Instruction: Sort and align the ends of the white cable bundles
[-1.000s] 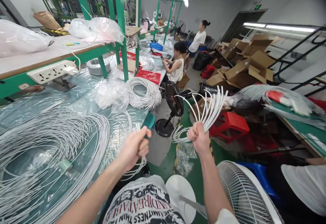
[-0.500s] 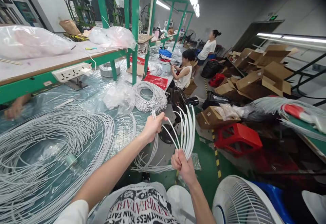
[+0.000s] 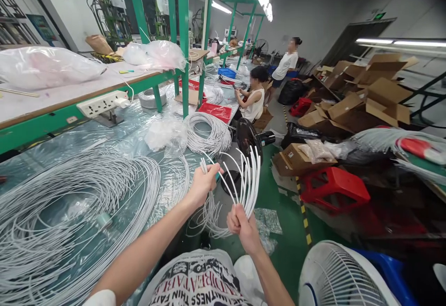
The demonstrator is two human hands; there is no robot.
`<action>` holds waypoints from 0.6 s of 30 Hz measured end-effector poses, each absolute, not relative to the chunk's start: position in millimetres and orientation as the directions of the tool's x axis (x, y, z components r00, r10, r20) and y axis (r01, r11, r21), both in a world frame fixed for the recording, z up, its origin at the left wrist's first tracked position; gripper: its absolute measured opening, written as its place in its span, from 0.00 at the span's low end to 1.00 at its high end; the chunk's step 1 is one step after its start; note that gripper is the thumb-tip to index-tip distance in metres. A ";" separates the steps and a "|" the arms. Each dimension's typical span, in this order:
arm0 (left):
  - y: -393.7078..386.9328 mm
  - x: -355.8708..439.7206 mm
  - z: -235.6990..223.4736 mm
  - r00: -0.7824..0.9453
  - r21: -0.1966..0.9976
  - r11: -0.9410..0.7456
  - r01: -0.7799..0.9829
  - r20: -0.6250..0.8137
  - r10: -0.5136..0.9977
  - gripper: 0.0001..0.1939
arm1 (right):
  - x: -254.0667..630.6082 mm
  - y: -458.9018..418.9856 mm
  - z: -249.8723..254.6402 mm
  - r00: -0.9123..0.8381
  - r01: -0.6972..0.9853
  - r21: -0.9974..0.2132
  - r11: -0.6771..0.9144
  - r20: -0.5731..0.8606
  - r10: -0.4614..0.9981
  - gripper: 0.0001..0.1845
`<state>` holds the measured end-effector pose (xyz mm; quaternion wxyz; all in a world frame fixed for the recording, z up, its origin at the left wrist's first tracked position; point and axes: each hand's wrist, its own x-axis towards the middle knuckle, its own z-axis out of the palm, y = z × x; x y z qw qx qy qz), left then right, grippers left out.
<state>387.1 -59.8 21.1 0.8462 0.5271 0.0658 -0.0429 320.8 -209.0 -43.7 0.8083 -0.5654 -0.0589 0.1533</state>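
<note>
My right hand [image 3: 241, 222] is closed around a bunch of white cables [image 3: 251, 180], whose free ends fan upward. To the left of it, my left hand [image 3: 205, 183] grips a smaller bundle of cable ends, with thumb and forefinger pinched at one cable that leans over from the fan. The cable lengths hang below both hands in loose loops [image 3: 212, 218]. On the bench beside my left arm lies a large coil of white cables [image 3: 139, 194]. Farther back sits a smaller coil [image 3: 209, 134] near crumpled clear plastic [image 3: 166, 134].
A green-framed shelf [image 3: 62, 111] with a power strip [image 3: 104, 104] runs along the left. Two people are at the far end of the bench. A black fan [image 3: 248, 134] stands ahead, a white fan [image 3: 337, 273] low right. A red stool [image 3: 334, 187] and cardboard boxes [image 3: 386, 101] are on the right.
Both hands have shifted slightly left in view. A cable now reaches from the fan to my left fingertips. Another person's hand at the far left has left the view.
</note>
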 end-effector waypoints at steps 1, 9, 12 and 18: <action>-58.4 385.9 21.8 0.991 0.901 0.417 0.122 -0.135 0.002 0.29 | 321.1 -208.7 -42.9 0.952 -0.194 -0.936 0.293 -0.108 0.285 0.33; -61.2 346.9 20.5 0.939 0.992 -0.121 -0.048 0.004 -0.345 0.23 | 341.3 -205.5 -26.3 0.970 -0.221 -0.929 0.297 -0.241 -0.031 0.35; -69.1 341.0 10.7 0.912 0.971 -0.202 -0.127 0.035 -0.409 0.20 | 347.2 -203.8 -26.7 0.983 -0.161 -0.950 0.266 -0.179 -0.042 0.33; -68.1 343.7 3.2 0.941 0.930 -0.313 -0.192 0.084 -0.327 0.20 | 343.5 -199.2 -44.1 0.977 -0.140 -0.973 0.181 -0.165 -0.132 0.30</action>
